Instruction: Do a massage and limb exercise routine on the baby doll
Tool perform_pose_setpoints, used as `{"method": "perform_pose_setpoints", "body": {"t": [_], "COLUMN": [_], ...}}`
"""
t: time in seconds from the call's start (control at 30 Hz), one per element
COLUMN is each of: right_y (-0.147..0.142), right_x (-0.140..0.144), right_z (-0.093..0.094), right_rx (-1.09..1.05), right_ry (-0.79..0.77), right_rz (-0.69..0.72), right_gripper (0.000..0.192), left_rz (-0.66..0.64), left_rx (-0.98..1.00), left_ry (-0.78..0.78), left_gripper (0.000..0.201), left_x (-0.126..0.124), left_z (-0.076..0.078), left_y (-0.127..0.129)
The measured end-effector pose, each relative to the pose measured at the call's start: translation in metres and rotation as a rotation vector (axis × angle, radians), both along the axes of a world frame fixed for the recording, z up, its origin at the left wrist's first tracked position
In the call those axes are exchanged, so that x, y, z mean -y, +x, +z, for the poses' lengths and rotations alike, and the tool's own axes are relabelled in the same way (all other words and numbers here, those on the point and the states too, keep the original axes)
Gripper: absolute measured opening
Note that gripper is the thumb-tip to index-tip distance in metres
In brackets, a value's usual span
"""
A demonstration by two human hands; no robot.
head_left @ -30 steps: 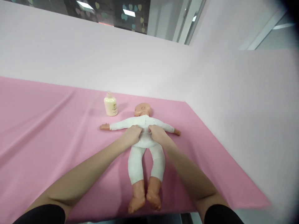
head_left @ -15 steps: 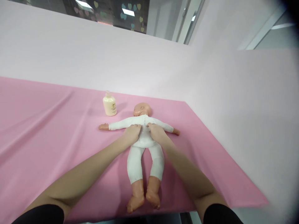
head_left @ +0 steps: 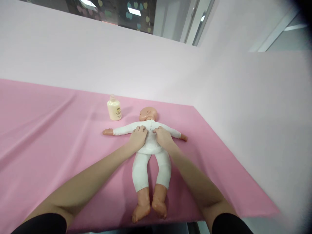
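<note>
- Both hands have crept a little further up the doll's back toward its shoulders since a second ago; the doll and everything else lie where they were.
- Nearest the camera, two bare forearms reach out from black sleeves [head_left: 41, 224] at the bottom edge and converge on the doll.
- Just beyond the sleeves, the doll's [head_left: 151, 148] bare feet lie at the near edge of the pink cloth [head_left: 48, 136], toes turned down, legs in white running away from the viewer.
- Farther along, the left hand [head_left: 138, 138] lies flat on the left side of the doll's upper back, fingers loosely spread and pressed on the white suit, gripping nothing.
- Beside it, the right hand [head_left: 162, 136] rests the same way on the right side of the back, relaxed and flat; the two hands are near each other with a strip of white suit between them.
- Past the hands, the doll's arms stretch straight out to either side on the cloth, and its bald head lies beyond the shoulders, turned to one side.
- To the left of the head and a little farther off, a cream pump bottle [head_left: 114, 110] stands upright on the cloth, apart from the doll.
- Farthest away, a pale wall [head_left: 122, 61] rises behind the cloth.
</note>
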State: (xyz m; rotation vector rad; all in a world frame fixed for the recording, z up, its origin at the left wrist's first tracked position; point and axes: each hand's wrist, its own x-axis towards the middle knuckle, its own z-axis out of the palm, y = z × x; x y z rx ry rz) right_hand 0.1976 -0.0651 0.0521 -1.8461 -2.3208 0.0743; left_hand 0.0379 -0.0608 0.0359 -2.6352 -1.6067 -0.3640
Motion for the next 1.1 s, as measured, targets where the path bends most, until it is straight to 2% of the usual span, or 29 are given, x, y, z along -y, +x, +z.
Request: {"method": "perform_pose_setpoints", "body": {"t": [0.37,0.5,0.83,1.1], "right_y": [0.000,-0.002,0.007,0.008], "right_x": [-0.007,-0.007,-0.015,-0.018], "right_z": [-0.006,-0.007,-0.016,-0.020], "right_rx": [-0.030,-0.057,-0.123,-0.061], "right_ry": [0.047,0.057,0.090,0.184], "right_rz": [-0.053,-0.097,0.014,-0.001], "right_gripper": [0.024,0.030,0.031,0.033], "left_rz": [0.000,0.002,0.009,0.009], "left_rx": [-0.009,0.008,0.078,0.072], "left_ry": [0.018,0.038,0.081,0.064], "left_gripper": [0.026,0.025,0.035,0.037], "left_x": [-0.002,-0.003,-0.006,-0.009], "left_z": [0.000,-0.003,-0.008,-0.008], "left_y": [-0.001,-0.001,-0.002,-0.004]}}
